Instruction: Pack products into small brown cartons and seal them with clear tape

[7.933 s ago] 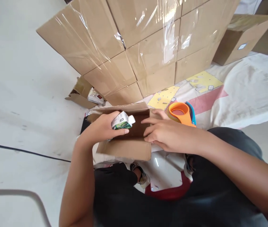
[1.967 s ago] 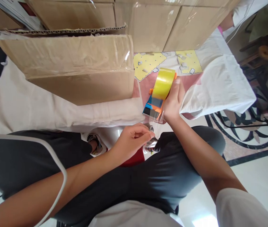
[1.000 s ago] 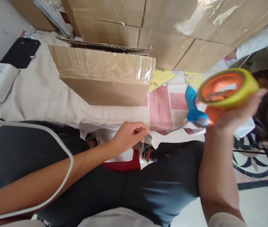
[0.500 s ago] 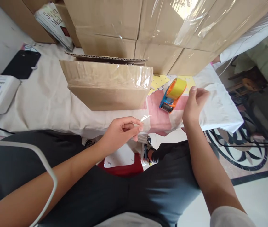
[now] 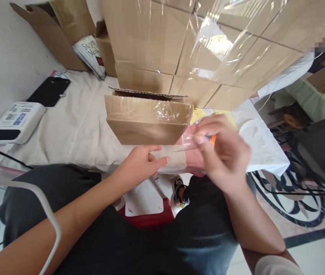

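A cardboard box (image 5: pixel 147 131) stands on the cloth-covered table in front of me, its upper flaps raised and clear tape shining along the front one. My right hand (image 5: pixel 227 152), somewhat blurred, pinches a strip of clear tape (image 5: pixel 188 140) just off the box's lower right corner. Behind those fingers the tape dispenser (image 5: pixel 213 140) is mostly hidden, with only a bit of orange and dark showing. My left hand (image 5: pixel 139 162) is below the box's front edge, thumb and forefinger apart, with nothing visible between them.
Stacked cardboard boxes (image 5: pixel 147 34) under clear wrap rise behind. At left are a white device (image 5: pixel 21 118), a black phone-like object (image 5: pixel 50 91) and printed packets (image 5: pixel 89 53). A white cable (image 5: pixel 43 198) crosses my left forearm. Another person's sleeve (image 5: pixel 285 76) shows at right.
My left hand has let go of the clear tape and its fingers have parted. My right hand has come left across the dispenser and now pinches the strip. The view has shifted slightly.
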`<control>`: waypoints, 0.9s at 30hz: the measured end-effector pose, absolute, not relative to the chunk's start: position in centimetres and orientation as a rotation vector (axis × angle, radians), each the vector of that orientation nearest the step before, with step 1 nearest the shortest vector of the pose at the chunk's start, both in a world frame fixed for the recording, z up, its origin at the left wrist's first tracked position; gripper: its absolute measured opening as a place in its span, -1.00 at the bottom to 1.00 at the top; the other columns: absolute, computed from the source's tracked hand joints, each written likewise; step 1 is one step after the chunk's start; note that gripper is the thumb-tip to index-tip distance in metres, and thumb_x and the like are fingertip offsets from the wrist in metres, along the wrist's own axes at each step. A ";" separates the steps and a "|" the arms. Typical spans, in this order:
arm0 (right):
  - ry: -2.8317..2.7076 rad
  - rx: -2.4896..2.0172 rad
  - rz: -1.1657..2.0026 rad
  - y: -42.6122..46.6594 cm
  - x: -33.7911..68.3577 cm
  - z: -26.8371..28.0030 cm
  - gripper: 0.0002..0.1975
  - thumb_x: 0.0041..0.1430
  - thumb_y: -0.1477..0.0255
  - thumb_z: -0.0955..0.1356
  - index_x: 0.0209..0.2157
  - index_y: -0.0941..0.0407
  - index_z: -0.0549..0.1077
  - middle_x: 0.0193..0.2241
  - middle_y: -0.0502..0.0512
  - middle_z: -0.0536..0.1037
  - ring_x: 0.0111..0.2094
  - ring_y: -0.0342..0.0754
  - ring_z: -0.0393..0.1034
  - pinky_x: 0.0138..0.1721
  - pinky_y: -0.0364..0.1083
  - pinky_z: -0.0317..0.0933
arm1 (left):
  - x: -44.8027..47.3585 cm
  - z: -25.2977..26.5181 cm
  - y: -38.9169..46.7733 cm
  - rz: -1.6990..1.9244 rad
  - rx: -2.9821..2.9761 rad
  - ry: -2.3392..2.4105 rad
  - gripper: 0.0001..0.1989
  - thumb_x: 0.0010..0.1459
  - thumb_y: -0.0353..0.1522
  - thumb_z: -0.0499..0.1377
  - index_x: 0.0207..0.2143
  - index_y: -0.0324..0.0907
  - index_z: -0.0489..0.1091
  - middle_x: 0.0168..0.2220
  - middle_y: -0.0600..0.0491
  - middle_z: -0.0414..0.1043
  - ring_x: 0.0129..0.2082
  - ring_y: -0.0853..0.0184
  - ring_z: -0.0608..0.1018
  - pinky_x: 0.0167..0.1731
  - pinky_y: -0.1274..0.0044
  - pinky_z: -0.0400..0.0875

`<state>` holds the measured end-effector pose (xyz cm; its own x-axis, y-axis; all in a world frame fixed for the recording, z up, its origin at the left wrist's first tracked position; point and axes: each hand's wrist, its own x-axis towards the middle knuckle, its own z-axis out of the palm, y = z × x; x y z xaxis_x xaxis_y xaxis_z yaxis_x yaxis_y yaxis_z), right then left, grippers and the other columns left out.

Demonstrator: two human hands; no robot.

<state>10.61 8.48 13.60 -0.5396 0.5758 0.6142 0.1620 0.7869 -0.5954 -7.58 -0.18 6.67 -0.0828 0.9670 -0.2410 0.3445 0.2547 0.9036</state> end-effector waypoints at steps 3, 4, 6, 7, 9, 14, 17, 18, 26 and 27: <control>-1.933 -0.625 0.595 9.4 10.2 15.8 -0.91 0.31 0.35 0.36 -0.31 -0.02 0.48 -0.23 0.08 0.46 -0.07 0.06 0.40 0.11 0.15 0.26 | -8.9 7.8 0.2 1.009 1.545 1.864 -0.61 0.23 -0.15 0.17 0.01 -0.15 0.49 -0.49 0.10 0.56 -0.45 0.27 0.57 -0.36 0.46 0.42; -1.926 -0.624 0.584 9.8 9.9 16.2 -0.90 0.31 0.36 0.36 -0.33 -0.01 0.48 -0.20 0.08 0.45 -0.03 0.04 0.38 0.15 0.14 0.23 | -9.4 8.3 0.3 1.108 1.675 1.969 -0.66 0.25 -0.17 0.15 -0.02 -0.13 0.51 -0.34 0.03 0.61 -0.29 0.21 0.60 -0.21 0.41 0.44; -1.972 -0.588 0.582 10.6 9.3 16.6 -0.87 0.31 0.36 0.36 -0.36 0.01 0.47 -0.15 0.08 0.44 0.05 0.04 0.35 0.21 0.13 0.18 | -10.6 9.3 0.7 1.260 1.891 2.168 -0.63 0.27 -0.17 0.13 0.04 -0.11 0.49 0.05 -0.07 0.55 0.07 0.07 0.52 0.11 0.27 0.32; -2.012 -0.565 0.596 11.0 8.9 16.6 -0.86 0.31 0.35 0.36 -0.37 0.02 0.46 -0.13 0.09 0.44 0.09 0.05 0.33 0.22 0.14 0.17 | -11.4 9.7 1.0 1.280 1.971 2.244 -0.58 0.28 -0.16 0.12 0.12 -0.10 0.44 0.21 -0.09 0.42 0.22 0.00 0.40 0.22 0.20 0.19; -2.088 -0.528 0.647 11.7 7.9 16.3 -0.84 0.30 0.31 0.37 -0.38 0.03 0.45 -0.09 0.10 0.45 0.14 0.06 0.30 0.23 0.15 0.14 | -12.8 10.1 1.7 1.201 2.072 2.340 -0.47 0.32 -0.14 0.06 0.28 -0.08 0.29 0.38 -0.08 0.18 0.38 -0.06 0.17 0.32 0.07 -0.08; -2.197 -0.542 0.846 14.0 4.7 16.4 -0.77 0.26 0.22 0.38 -0.38 0.08 0.45 -0.03 0.12 0.47 0.08 0.05 0.33 0.14 0.07 0.17 | -14.9 9.3 2.8 0.899 2.151 2.317 -0.47 0.44 -0.25 -0.20 0.37 -0.12 0.14 0.30 -0.13 0.32 0.37 0.04 0.22 0.32 -0.09 -0.36; -2.188 -0.636 1.034 15.9 2.1 16.9 -0.77 0.20 0.23 0.39 -0.40 0.11 0.46 -0.16 0.09 0.54 -0.13 -0.02 0.39 -0.07 -0.04 0.24 | -14.8 8.7 2.8 0.849 2.135 2.320 -0.48 0.44 -0.23 -0.20 0.34 -0.12 0.20 0.29 -0.13 0.33 0.34 0.06 0.28 0.33 -0.07 -0.29; -2.184 -0.666 1.104 16.5 1.2 16.8 -0.78 0.19 0.25 0.40 -0.41 0.12 0.46 -0.23 0.07 0.55 -0.20 -0.05 0.39 -0.13 -0.06 0.24 | -14.7 8.6 2.7 0.847 2.128 2.328 -0.48 0.44 -0.22 -0.19 0.33 -0.12 0.21 0.30 -0.13 0.31 0.34 0.06 0.28 0.33 -0.06 -0.26; -2.173 -0.692 1.199 19.2 -2.5 13.7 -0.90 0.11 0.42 0.37 -0.46 0.13 0.47 -0.43 0.04 0.54 -0.33 -0.09 0.39 -0.17 -0.05 0.27 | -14.3 8.7 2.5 0.815 2.056 2.356 -0.46 0.44 -0.22 -0.18 0.39 -0.13 0.07 0.27 -0.16 0.35 0.37 0.09 0.24 0.33 -0.02 -0.20; -2.185 -0.678 1.213 19.3 -2.5 13.4 -0.93 0.10 0.44 0.38 -0.45 0.12 0.47 -0.43 0.04 0.55 -0.33 -0.08 0.39 -0.18 -0.05 0.28 | -14.3 8.7 2.5 0.815 2.044 2.360 -0.45 0.44 -0.22 -0.18 0.40 -0.14 0.05 0.27 -0.17 0.35 0.37 0.09 0.24 0.33 -0.03 -0.20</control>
